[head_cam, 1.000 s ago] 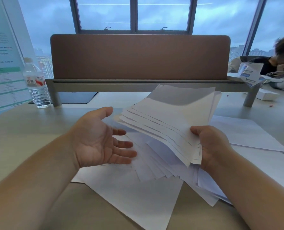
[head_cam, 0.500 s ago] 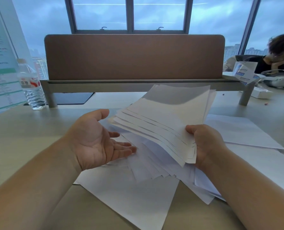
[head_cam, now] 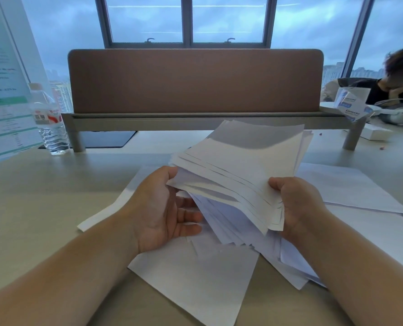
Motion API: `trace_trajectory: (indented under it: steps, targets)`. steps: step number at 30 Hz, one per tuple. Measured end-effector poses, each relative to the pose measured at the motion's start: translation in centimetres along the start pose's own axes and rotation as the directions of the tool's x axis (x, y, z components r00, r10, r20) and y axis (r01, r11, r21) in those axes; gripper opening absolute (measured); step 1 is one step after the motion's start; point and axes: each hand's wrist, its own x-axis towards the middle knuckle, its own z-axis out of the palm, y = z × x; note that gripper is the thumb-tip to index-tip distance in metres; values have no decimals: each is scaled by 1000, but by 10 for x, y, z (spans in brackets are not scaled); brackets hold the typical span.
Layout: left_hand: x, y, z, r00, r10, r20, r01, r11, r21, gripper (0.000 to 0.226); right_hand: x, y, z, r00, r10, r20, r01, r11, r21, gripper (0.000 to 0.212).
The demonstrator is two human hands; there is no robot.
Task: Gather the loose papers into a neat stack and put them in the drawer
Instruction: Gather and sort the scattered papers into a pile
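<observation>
A fanned bundle of white papers [head_cam: 243, 165] is held above the desk, its sheets uneven at the near edge. My right hand [head_cam: 297, 205] grips the bundle's near right corner, thumb on top. My left hand [head_cam: 162, 208] is at the bundle's left edge, thumb on the top corner and fingers reaching under the sheets. More loose sheets [head_cam: 195, 278] lie flat on the desk below and to the right [head_cam: 351, 189]. No drawer is in view.
A brown divider panel [head_cam: 195, 81] on a grey shelf stands at the back. A water bottle [head_cam: 48, 121] is at the left, by a printed board [head_cam: 2, 90]. At the far right sits another person [head_cam: 393, 83] by a small box [head_cam: 351, 107].
My left hand has moved right from open beside the bundle to its left edge, thumb on top. The fanned sheets have drawn closer together.
</observation>
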Motion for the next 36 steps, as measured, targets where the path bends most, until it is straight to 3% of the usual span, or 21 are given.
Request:
trace_trajectory:
  steps: [6, 12, 14, 18, 23, 27, 33, 36]
  targets:
    - [2, 1, -3, 1000, 6, -29, -3, 995, 98, 68, 5, 0, -1, 1000, 17, -15, -17, 1000, 13, 20]
    - [5, 22, -32, 981, 45, -188, -14, 986, 167, 74, 14, 2, -3, 998, 35, -54, -32, 999, 44, 13]
    - [9, 27, -43, 949, 98, -300, -27, 973, 230, 62, 14, 2, -5, 998, 35, -54, -33, 999, 36, 12]
    - [13, 29, -57, 842, 262, -471, -142, 951, 275, 10, 11, 1, -5, 999, 39, -31, -38, 999, 25, 11]
    - [15, 21, -60, 859, 218, -464, -89, 955, 283, 17, 6, 0, -2, 999, 39, -13, -39, 999, 3, 9]
    - [18, 16, -57, 894, 217, -393, -32, 904, 427, 9, 2, 0, -1, 999, 28, -16, -28, 999, -26, 11]
    - [15, 24, -76, 851, 347, -394, 47, 697, 715, 8, -5, -3, -1, 1000, -16, 20, 18, 993, -120, 14]
    - [12, 30, -85, 864, 308, -400, 40, 748, 663, 14, -9, -6, 0, 997, -32, 67, 44, 984, -173, 16]
